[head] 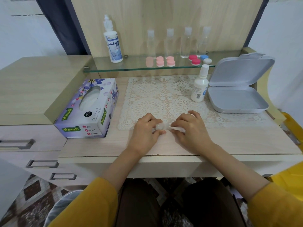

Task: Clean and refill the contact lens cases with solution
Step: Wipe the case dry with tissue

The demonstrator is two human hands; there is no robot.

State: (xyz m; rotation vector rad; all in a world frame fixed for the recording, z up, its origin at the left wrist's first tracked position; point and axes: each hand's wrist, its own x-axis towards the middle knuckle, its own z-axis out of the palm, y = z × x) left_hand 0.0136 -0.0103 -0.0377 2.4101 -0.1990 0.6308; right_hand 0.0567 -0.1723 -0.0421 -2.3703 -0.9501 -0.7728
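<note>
- Clear plastic contact lens case (159,126) sat at the near edge of the white lace mat (164,99) on the pale wooden desk (229,141).
- Left hand (146,130) pinched the case with curled fingers.
- Right hand (191,126) was closed around a crumpled white tissue (176,128), pressed against the case.

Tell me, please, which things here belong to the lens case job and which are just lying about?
In use: clear lens case, tissue wad, tissue box, small solution bottle, large solution bottle, coloured cases.
Idle: four clear bottles, grey open box, lace mat.

Clear lens case (159,126) mostly hidden under hands, small label print on white bottle (198,89) unreadable — too small
</note>
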